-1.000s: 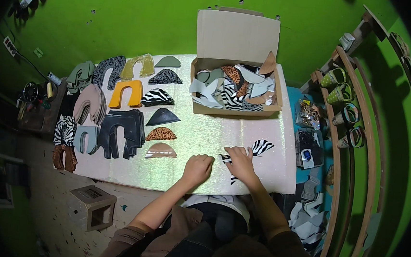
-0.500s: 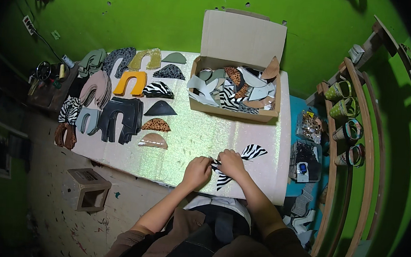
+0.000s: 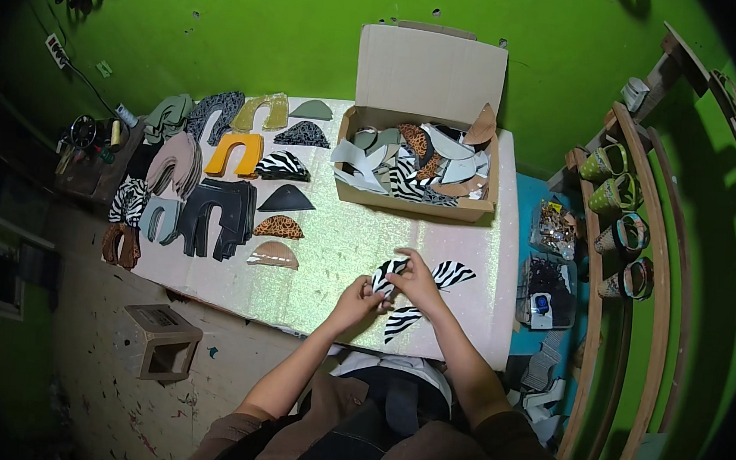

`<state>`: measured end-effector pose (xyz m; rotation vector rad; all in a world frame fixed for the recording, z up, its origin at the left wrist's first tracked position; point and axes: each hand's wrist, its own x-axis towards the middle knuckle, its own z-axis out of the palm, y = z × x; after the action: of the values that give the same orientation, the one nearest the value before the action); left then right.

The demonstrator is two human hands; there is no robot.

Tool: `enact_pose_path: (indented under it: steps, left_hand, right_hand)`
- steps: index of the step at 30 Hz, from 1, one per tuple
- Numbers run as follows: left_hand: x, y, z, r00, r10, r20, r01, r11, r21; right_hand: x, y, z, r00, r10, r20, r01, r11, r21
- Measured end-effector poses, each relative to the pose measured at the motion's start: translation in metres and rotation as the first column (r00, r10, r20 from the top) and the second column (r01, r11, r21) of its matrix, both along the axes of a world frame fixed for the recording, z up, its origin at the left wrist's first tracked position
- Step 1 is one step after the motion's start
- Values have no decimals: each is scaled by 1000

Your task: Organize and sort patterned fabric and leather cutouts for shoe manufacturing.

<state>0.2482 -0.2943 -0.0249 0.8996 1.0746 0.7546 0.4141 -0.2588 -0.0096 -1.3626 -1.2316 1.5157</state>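
Observation:
Between my two hands, a little above the table, is a zebra-striped cut piece [image 3: 389,275] of shiny material. My left hand [image 3: 357,303] pinches its lower left end. With thumb and fingers my right hand [image 3: 414,279] grips its upper right side. Two more zebra-striped pieces lie flat close by: a curved zebra scrap [image 3: 454,275] just right of my right hand, and a pointed zebra scrap [image 3: 400,324] under my right wrist, partly covered by it.
An open cardboard box [image 3: 413,204] full of cut scraps stands at the back. Stacked arch-shaped pieces [image 3: 214,211] and half-moon pieces [image 3: 287,199] fill the table's left side. Plastic tubs [image 3: 551,283] sit at the right, beside a wooden rack [image 3: 656,244] holding sandals. A small box [image 3: 162,342] is on the floor.
My hands have lifted the zebra-striped piece off the tabletop and moved slightly up and away from me. The piece is now tilted between my fingers.

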Motion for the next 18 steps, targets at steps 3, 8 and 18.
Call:
enact_pose_path:
  steps: [3, 8, 18]
  left_hand:
    - [-3, 4, 2, 995, 86, 55, -84, 996, -41]
    - [-20, 11, 1, 961, 195, -197, -164, 973, 165]
    - [-78, 12, 8, 854, 291, -431, -182, 943, 277]
  right_hand:
    - [5, 1, -7, 998, -20, -53, 21, 1000, 19]
    - [9, 1, -11, 994, -3, 109, 3, 1000, -4]
    - [-49, 4, -10, 892, 62, 447, -112, 990, 87]
